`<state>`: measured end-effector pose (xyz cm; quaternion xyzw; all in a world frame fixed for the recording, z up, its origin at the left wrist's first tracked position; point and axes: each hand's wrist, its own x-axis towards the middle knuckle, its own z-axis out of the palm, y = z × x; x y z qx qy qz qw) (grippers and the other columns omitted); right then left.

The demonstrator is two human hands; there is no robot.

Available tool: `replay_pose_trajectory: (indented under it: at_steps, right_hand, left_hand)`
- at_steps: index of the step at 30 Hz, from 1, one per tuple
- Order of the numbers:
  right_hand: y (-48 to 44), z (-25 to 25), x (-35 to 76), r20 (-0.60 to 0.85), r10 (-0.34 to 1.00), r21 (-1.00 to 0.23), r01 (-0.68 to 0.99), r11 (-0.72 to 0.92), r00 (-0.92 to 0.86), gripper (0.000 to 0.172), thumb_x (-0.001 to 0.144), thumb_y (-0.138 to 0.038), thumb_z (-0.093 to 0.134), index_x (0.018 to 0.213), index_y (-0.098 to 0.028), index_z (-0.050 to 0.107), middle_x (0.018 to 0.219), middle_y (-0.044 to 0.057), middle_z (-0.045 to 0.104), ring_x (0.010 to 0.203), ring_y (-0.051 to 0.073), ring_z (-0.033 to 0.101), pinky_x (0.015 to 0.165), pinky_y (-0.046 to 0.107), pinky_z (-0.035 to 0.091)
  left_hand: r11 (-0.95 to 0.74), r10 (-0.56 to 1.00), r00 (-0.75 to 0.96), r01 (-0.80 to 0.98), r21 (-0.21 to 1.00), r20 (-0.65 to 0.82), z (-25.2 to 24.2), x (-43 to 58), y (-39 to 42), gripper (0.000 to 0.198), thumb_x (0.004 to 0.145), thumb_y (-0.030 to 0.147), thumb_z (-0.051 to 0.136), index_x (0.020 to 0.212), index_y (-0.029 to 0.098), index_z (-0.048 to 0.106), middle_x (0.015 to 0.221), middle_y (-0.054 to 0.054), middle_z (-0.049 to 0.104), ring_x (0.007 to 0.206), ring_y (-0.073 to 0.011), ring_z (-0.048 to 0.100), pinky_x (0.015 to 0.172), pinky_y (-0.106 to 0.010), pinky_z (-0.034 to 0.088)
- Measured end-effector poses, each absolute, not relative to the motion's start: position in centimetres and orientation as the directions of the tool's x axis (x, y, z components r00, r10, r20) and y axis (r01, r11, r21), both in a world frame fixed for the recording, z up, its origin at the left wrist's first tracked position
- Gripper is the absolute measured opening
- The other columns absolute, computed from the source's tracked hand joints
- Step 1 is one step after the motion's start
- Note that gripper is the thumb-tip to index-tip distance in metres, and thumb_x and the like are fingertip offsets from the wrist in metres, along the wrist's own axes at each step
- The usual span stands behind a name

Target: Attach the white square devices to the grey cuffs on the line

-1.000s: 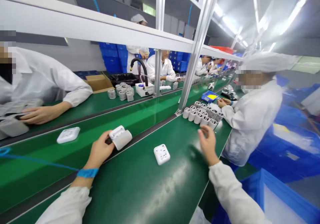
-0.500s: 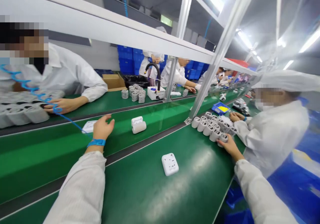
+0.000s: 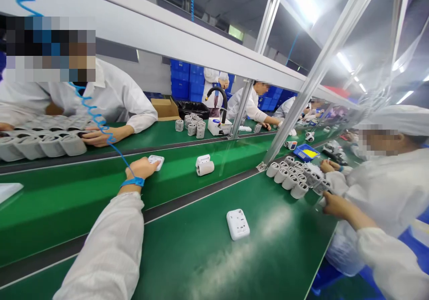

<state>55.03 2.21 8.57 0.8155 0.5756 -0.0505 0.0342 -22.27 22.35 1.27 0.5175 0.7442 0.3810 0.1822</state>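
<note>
My left hand (image 3: 142, 168), with a blue wrist strap, is over the green conveyor belt (image 3: 174, 181). Between its thumb and fingers is a flat white plastic housing (image 3: 156, 161). At the right edge of the bench, my right hand (image 3: 338, 205) has its fingers drawn together beside a cluster of grey cylindrical shells (image 3: 290, 175). Whatever those fingers hold, if anything, I cannot make out. A second white housing (image 3: 238, 224) with small slots lies on the green bench between my arms. Farther along the belt, a grey shell (image 3: 205, 168) rests against a white part (image 3: 203, 159).
Across the belt, a co-worker's hand (image 3: 109, 134) touches rows of grey shells (image 3: 43, 145). Another person in white (image 3: 378, 179) works at right, near a blue tray (image 3: 306, 152) holding yellow pieces. A metal post (image 3: 301, 85) rises from the bench's far edge.
My left hand has closed on the white housing on the belt. My right hand has left the front grey shell and moved right. The view has shifted, and another white piece shows at far left.
</note>
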Motion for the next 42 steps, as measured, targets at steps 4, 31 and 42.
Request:
replay_pose_trajectory:
  at_steps: [4, 31, 42]
  right_hand:
    - [-1.2, 9.1, 50.6, -0.147, 0.949, -0.241, 0.920, -0.309, 0.280, 0.051, 0.070, -0.040, 0.071, 0.114, -0.019, 0.056, 0.089, 0.010, 0.071, 0.075, 0.027, 0.067, 0.068, 0.035, 0.050]
    - [1.2, 1.7, 9.3, -0.114, 0.849, -0.908, -0.292, -0.300, -0.516, 0.064, 0.061, -0.029, 0.091, 0.117, -0.021, 0.061, 0.101, 0.005, 0.070, 0.090, 0.021, 0.067, 0.076, 0.033, 0.055]
    - [0.7, 1.6, 8.7, -0.141, 0.832, -0.905, -0.270, -0.328, -0.536, 0.059, 0.062, -0.033, 0.090, 0.112, -0.021, 0.061, 0.097, 0.005, 0.071, 0.086, 0.022, 0.069, 0.073, 0.034, 0.057]
  left_hand:
    - [0.122, 0.884, -0.450, 0.487, 0.865, 0.129, 1.7, -19.6, 21.2, 0.047, 0.050, 0.024, 0.084, 0.087, 0.018, 0.057, 0.101, -0.017, 0.067, 0.112, -0.0439, 0.059, 0.095, -0.052, 0.047]
    - [-0.285, 0.936, -0.309, -0.389, 0.876, 0.167, -0.7, -7.5, -2.9, 0.053, 0.074, 0.034, 0.077, 0.122, 0.020, 0.061, 0.128, -0.012, 0.065, 0.119, -0.0286, 0.062, 0.105, -0.043, 0.047]
    - [-0.289, 0.946, -0.236, -0.306, 0.907, 0.222, -1.2, -7.6, -3.8, 0.057, 0.077, 0.018, 0.061, 0.134, 0.021, 0.060, 0.142, -0.008, 0.057, 0.136, -0.0295, 0.047, 0.117, -0.042, 0.035]
